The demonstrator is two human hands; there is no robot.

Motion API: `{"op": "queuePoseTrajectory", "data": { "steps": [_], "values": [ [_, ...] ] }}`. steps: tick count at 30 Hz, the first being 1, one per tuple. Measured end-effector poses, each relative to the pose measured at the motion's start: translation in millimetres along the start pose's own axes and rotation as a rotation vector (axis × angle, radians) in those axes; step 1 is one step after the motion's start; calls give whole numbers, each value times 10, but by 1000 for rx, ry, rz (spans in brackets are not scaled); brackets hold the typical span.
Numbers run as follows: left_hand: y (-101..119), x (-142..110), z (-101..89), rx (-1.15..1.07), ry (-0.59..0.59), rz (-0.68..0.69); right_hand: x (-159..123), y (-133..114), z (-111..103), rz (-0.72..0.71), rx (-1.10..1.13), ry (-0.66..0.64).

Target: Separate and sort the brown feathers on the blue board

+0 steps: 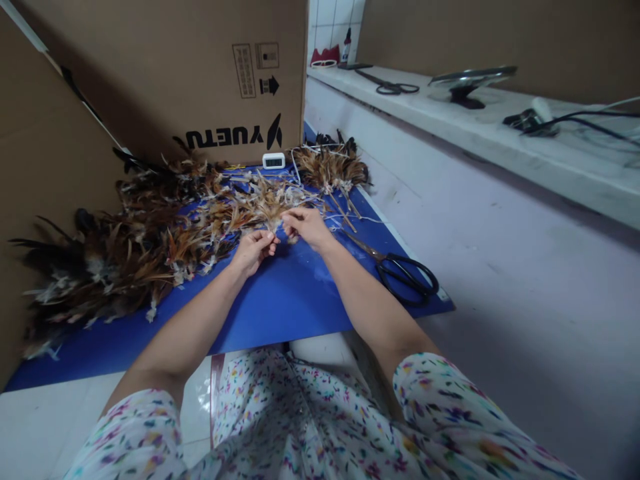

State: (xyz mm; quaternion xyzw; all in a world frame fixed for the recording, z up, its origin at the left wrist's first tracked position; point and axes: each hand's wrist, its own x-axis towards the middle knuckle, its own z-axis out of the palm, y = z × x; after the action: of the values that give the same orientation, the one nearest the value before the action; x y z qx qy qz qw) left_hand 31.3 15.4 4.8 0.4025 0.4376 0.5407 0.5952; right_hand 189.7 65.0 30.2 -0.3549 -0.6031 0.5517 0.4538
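Note:
My left hand (256,250) is closed in a pinch just above the front of the feather pile, thumb on top. Close beside it on the right, my right hand (306,227) also pinches, its fingertips angled toward the left hand. Light brown feathers (267,203) show right behind the fingertips. Whatever sits in the two pinches is too small to make out. Brown and black feathers in small tied tufts (145,257) cover the left and back of the blue board (280,303). Black-handled scissors (406,275) lie right of my right forearm.
A small white digital timer (273,161) stands at the back against a big cardboard box (150,73). Another feather bunch (333,163) and thin sticks (345,212) lie at the back right. Along the right wall, a ledge (480,127) holds another pair of scissors (395,87), a round stand and cables.

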Motion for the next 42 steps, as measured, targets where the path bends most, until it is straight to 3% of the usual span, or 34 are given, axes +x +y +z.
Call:
{"op": "queuePoseTrajectory", "data": {
  "steps": [4, 9, 20, 42],
  "values": [
    [-4, 10, -13, -12, -19, 0, 0, -73, -41, 31, 140, 16],
    [-10, 14, -29, -38, -47, 13, -17, -93, -37, 9, 156, -4],
    [-35, 22, -68, -56, -101, -34, 1, -91, -23, -163, -136, -31],
    [-4, 3, -55, -38, -185, -40, 7, 1, -18, -381, -412, -96]
  ]
}}
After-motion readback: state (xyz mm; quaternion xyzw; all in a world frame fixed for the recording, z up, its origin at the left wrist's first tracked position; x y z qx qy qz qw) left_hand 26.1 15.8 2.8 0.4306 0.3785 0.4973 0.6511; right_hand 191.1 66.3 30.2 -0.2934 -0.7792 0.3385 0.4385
